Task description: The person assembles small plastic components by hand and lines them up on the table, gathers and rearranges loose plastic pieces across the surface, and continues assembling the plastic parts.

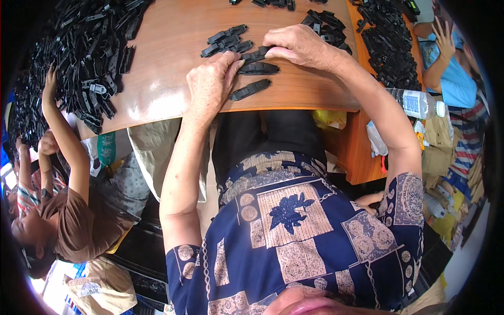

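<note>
On the wooden table, a long narrow black plastic piece point(255, 55), perhaps a clip or buckle, lies between my two hands. My left hand point(211, 86) pinches its near left end with thumb and fingers pressed together. At the far right end, my right hand point(299, 46) has its thumb and bent forefinger closed on it. Just nearer to me lie two similar pieces, one dark piece point(259, 69) beside my left fingertips and another point(251, 90) close to the table edge. Beyond my left hand sits a small group of the same black pieces point(227, 40).
A big heap of black pieces point(79, 47) covers the table's left side; a smaller pile point(326, 27) lies at the far right. More fill the adjoining surface point(388, 44). A clear bottle point(415, 103) lies right of my forearm. Other people sit left and right.
</note>
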A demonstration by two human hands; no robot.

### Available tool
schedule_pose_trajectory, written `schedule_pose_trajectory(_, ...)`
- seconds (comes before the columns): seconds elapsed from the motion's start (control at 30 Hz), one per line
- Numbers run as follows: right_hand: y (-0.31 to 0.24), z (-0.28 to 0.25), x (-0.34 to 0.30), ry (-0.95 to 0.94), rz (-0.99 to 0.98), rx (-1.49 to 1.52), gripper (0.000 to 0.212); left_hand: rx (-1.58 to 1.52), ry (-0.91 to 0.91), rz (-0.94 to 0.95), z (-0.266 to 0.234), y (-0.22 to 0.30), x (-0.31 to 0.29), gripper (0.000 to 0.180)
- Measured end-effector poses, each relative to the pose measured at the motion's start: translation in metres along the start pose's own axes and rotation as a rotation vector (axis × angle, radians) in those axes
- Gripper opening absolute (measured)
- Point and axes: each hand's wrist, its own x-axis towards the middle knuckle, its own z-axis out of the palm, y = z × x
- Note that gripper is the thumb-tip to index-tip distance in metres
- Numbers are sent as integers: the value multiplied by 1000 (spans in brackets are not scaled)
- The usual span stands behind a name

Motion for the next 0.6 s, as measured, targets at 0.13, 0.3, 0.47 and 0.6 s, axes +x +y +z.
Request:
schedule_pose_trajectory(0.13, -10, 5, 12, -49, -22, -60, 23, -2, -1, 14, 3, 0, 1, 18)
schedule_pose_trajectory(0.3, -18, 22, -6, 190, 14, -20, 28, 26, 31, 99, 0, 4, 0, 23)
schedule_pose_trajectory(0.47, -50, 25, -56, 397, 226, 97, 25, 187, 38, 357, -2, 23, -12, 48)
schedule_pose_trajectory(0.6, -17, 14, -96, 487, 483, -422, 28, 171, -22, 329, 14, 27, -16, 54)
